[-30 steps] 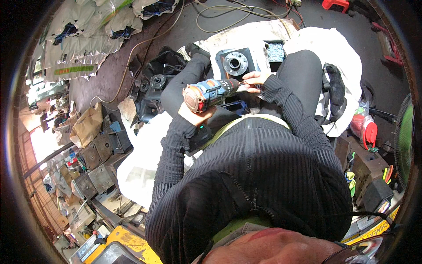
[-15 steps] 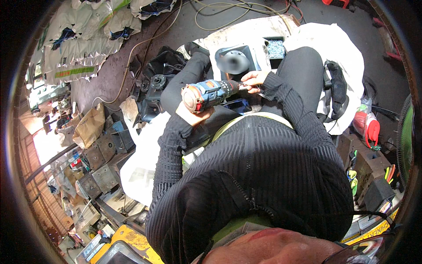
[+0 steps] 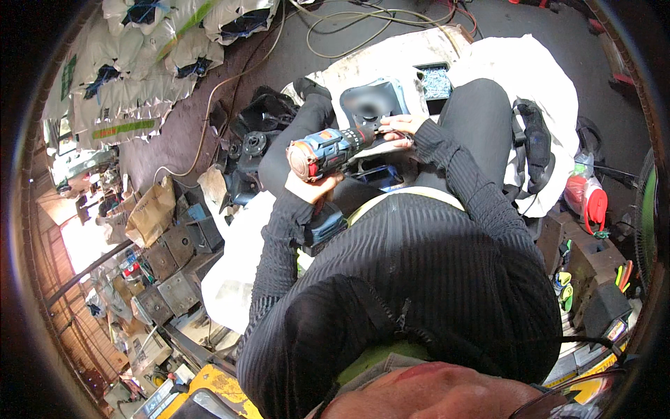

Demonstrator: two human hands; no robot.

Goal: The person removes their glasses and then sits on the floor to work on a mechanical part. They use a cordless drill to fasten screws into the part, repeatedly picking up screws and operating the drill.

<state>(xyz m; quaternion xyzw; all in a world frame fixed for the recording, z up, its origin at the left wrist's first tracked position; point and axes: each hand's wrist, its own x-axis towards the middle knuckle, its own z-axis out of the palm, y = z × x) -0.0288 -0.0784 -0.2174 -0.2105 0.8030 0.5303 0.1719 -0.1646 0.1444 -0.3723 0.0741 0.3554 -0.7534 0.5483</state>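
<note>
The left hand (image 3: 314, 187) wraps the grip of a blue power drill (image 3: 326, 149). The drill's long axis runs from above that hand across to the right hand (image 3: 405, 130), its black chuck (image 3: 360, 137) pointing at the right fingertips. These are drawn together just beside the chuck's front; whether they pinch a bit or some other small piece, I cannot tell. A dark flanged part (image 3: 377, 105), its round face blurred, lies beyond both hands, nearer the right. The box of small blue pieces (image 3: 436, 84) lies beyond the right hand.
</note>
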